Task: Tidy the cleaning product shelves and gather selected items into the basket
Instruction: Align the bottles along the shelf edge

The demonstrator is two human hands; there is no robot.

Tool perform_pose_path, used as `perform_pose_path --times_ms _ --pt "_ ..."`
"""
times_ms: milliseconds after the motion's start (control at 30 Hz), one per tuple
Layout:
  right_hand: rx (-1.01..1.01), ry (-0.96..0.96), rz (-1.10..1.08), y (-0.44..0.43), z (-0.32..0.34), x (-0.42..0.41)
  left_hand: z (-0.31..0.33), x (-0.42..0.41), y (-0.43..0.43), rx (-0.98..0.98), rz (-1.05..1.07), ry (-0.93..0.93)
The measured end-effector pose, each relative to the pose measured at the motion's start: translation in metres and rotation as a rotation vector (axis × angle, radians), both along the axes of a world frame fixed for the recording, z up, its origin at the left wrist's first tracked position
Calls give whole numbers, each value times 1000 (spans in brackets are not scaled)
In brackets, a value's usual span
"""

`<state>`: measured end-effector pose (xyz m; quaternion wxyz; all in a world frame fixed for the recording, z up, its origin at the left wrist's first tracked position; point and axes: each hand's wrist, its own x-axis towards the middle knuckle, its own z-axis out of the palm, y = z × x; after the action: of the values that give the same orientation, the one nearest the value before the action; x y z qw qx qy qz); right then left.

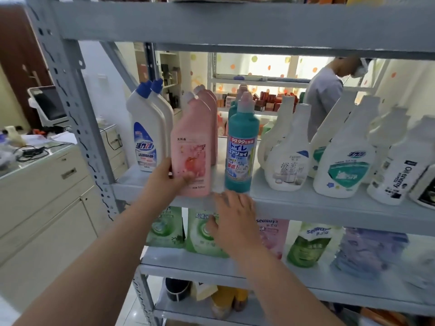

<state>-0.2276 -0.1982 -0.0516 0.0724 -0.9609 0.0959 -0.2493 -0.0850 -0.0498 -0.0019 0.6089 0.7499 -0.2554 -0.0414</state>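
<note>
My left hand (169,180) grips a pink angled-neck bottle (191,147) by its lower left side; the bottle stands at the front edge of the grey metal shelf (306,205). More pink bottles (209,109) stand in a row behind it. My right hand (233,217) hovers in front of the shelf edge with fingers spread, holding nothing, just below a teal bottle (240,149) with a pink cap. Two white bottles with blue caps (146,128) stand to the left. No basket is in view.
White spray-type bottles without heads (341,156) fill the shelf's right side. Green, pink and purple refill pouches (207,234) line the shelf below. A cream cabinet (44,189) with cables and a monitor stands to the left. A person (327,95) stands behind the shelving.
</note>
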Motion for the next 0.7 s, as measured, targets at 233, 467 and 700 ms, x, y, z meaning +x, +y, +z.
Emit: perform_pose_path --times_ms 233,467,700 --pt "1441 -154 587 46 13 -23 -20 -85 62 -251 -173 253" --pt "1596 -233 401 114 -32 -39 -74 -127 116 -135 -65 368" --pt "2002 -130 132 163 -47 -52 -113 -158 156 -14 -268 881"
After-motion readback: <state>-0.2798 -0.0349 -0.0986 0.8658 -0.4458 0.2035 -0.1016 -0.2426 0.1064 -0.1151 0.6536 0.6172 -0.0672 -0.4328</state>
